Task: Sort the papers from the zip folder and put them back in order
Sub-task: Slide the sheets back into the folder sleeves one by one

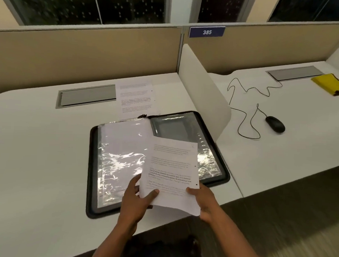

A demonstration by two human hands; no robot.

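Left hand: the left hand (137, 199) has its grip closed on the near left edge of the printed sheet (171, 174), thumb on top, fingers underneath.
Right hand: the right hand (204, 199) pinches the sheet's near right edge — thumb on the printed face.
Printed sheet: raised over the open zip folder (124, 161), punched holes along its right side, near edge curling down.
Zip folder: lies flat and unzipped on the white counter (37, 151), glossy clear sleeves on both halves.
Second sheet: another printed page (136, 96) lies on the counter just behind the folder.
Neighbouring counter: a black mouse (275, 124) with a looping cable — and a yellow cloth (331, 84) farther back.
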